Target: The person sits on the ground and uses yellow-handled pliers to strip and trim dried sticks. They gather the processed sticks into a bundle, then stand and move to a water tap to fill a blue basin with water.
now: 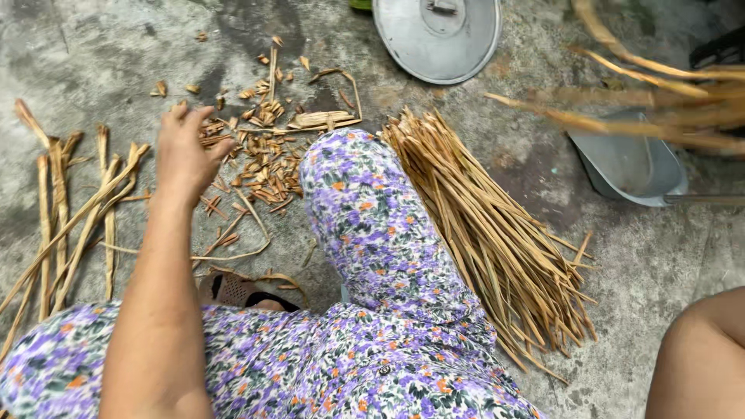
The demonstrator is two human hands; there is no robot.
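Soft, even daylight fills the view, bright without harsh sun. Shadows are faint: only a thin dark edge lies under the left hand (185,151) and beneath the dry strips just beside it. The metal lid (437,39) well beyond the hand gives a dull sheen, no hard glare. Near the hand everything is sharp. Far to its right, the raised stalks (660,101) are smeared by motion blur. The edges show slight wide-angle stretch.
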